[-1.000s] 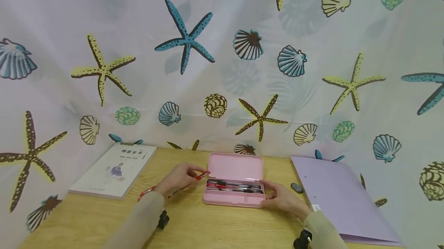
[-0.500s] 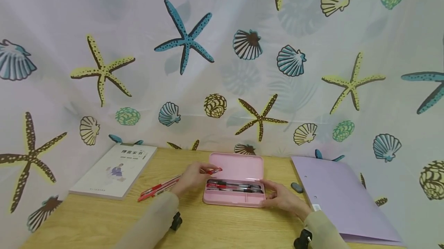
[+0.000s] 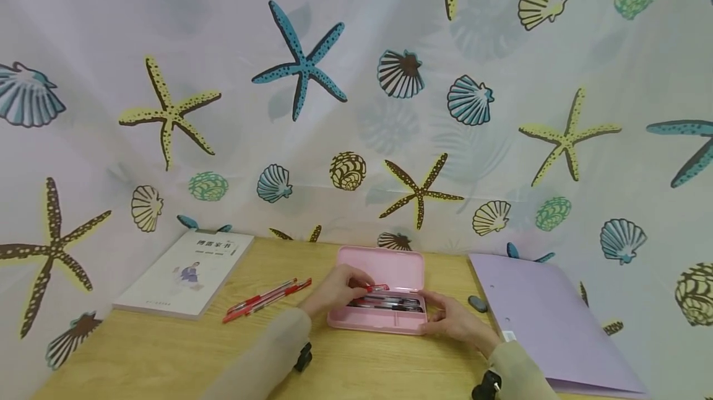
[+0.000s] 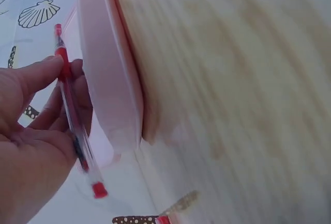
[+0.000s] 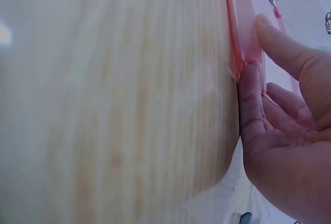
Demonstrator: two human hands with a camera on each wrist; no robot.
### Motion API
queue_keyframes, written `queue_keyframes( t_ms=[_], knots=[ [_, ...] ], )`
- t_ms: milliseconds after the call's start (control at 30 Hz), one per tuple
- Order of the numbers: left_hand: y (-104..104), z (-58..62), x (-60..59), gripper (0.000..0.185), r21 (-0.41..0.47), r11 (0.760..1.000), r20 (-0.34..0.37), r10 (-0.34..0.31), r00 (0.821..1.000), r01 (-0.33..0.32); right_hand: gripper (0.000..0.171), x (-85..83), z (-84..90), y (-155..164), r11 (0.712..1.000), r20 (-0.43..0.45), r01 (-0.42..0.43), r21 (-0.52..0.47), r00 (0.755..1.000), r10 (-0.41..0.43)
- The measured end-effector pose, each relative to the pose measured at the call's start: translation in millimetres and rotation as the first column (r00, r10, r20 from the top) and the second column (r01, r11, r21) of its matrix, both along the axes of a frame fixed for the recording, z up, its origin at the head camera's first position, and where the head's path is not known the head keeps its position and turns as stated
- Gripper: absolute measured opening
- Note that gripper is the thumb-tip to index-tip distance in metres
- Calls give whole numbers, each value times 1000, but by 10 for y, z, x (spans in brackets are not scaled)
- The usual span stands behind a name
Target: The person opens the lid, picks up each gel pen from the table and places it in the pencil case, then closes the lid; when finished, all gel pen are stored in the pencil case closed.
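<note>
My left hand point(image 3: 341, 288) pinches a red gel pen point(image 4: 77, 125) with a clear barrel over the left part of an open pink pencil case point(image 3: 356, 321). Its red end shows past the fingertips, against the raised lid point(image 3: 398, 267). Several pens point(image 3: 390, 304) lie in the case's long compartment, partly covered by this hand. At the case's right end, my right hand point(image 3: 453, 319) holds the case with fingers and thumb at its far and near corners. In the right wrist view, its digits point(image 5: 251, 87) meet the pink rim.
Red pens point(image 3: 267, 298) lie on the wooden table point(image 3: 356, 369) left of the case. A white book point(image 3: 186, 273) lies at the back left. Right of the case are a small dark oval object point(image 3: 477, 304) and a purple folder point(image 3: 548, 319). A patterned curtain point(image 3: 356, 109) hangs behind.
My left hand has moved right with its pen, from beside the case to over its left part, uncovering the red pens on the table. The right hand has stayed in place.
</note>
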State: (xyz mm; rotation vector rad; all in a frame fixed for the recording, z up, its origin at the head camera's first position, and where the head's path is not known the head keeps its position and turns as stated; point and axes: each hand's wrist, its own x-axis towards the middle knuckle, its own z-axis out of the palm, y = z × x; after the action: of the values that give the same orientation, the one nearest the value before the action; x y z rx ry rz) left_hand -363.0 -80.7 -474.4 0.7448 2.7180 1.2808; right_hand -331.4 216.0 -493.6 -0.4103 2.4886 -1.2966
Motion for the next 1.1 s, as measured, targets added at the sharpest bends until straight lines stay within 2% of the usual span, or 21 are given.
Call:
queue_keyframes(
  t_ms=[67,267,433,567,833,1100],
  knots=[
    [56,3,1,18,-9,1000,0,-13,1000,13,83,-2,4,4,1000,4,1,4,1000,-1],
    [228,31,8,15,-40,997,-61,-69,996,67,82,-22,5,17,1000,10,-4,-11,1000,4],
    [378,35,21,13,-47,996,-65,-85,994,82,83,-17,11,24,1000,13,-14,-26,1000,15],
    [477,18,19,12,-86,993,-74,-91,993,85,83,-15,-1,18,999,18,-25,-43,1000,26],
    [584,-21,-14,12,-132,987,-94,-107,990,94,83,-15,-18,6,1000,12,-10,-7,1000,10],
    [638,-54,-69,8,-218,971,-146,-129,981,95,82,-26,-21,25,999,13,-25,-40,1000,26]
  ],
)
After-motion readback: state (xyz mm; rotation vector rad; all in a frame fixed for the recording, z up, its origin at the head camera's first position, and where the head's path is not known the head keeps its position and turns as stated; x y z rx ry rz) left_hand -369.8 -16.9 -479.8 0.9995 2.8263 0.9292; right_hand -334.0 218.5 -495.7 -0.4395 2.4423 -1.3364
